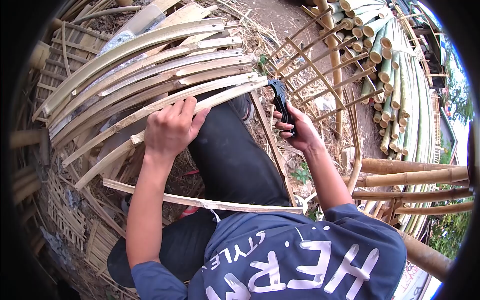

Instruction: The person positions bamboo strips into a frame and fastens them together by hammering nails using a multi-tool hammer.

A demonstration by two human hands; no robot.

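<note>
left hand (172,127) clamped on bamboo strip (210,97), steadying it across the lap; right hand (295,130) gripping black knife (280,100) clear of the strip.

An outdoor yard is shown in daylight. The dirt ground (280,20) is strewn with dry straw (252,42). Cut bamboo poles (395,75) are stacked at the right, and green trees (462,95) are seen beyond them.
</note>
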